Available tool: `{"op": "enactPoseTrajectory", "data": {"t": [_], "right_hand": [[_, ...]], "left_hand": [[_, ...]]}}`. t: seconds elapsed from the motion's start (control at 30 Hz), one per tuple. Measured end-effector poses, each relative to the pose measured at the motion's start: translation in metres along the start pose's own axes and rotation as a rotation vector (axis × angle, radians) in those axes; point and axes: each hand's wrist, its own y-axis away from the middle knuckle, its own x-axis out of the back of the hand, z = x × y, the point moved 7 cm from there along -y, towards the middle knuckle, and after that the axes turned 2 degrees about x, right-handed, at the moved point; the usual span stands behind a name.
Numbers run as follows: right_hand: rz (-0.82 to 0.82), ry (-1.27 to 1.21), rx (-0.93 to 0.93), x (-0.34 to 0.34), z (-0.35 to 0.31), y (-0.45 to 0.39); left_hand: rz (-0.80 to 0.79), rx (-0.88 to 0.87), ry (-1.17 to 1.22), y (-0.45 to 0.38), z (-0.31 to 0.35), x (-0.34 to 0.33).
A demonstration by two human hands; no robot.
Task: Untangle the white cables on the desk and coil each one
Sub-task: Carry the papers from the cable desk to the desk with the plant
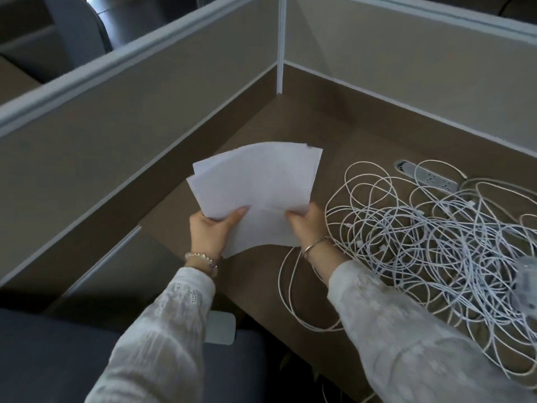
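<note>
A big tangle of white cables (430, 237) lies spread over the right half of the brown desk (328, 135), with loops trailing toward the front edge. Left of the tangle, both hands hold a fanned stack of white paper sheets (258, 181) just above the desk. My left hand (213, 232) grips the stack's lower left corner. My right hand (308, 228) grips its lower right edge, right beside the outer cable loops. Neither hand touches a cable.
A white power strip (436, 179) lies at the back right by a cable port (404, 165), partly under the cables. Beige partition walls (145, 112) close the desk at the left and back. A dark chair seat (58, 359) and a grey pad (220, 327) sit below the desk's front edge.
</note>
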Motion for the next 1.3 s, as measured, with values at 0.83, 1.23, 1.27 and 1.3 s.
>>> {"op": "enactPoseTrajectory", "data": {"t": [0.83, 1.23, 1.27, 1.3], "right_hand": [[0.034, 0.091, -0.046, -0.011, 0.024, -0.006], [0.084, 0.099, -0.036, 0.025, 0.01, -0.009], [0.095, 0.103, -0.036, 0.036, 0.007, -0.008], [0.09, 0.107, -0.03, 0.043, 0.001, -0.006]], "left_hand": [[-0.039, 0.221, -0.001, -0.025, -0.049, 0.004], [-0.178, 0.131, -0.146, -0.029, -0.015, -0.022], [-0.213, 0.106, -0.165, -0.027, -0.009, -0.031], [-0.24, 0.081, -0.184, -0.027, -0.004, -0.036]]}}
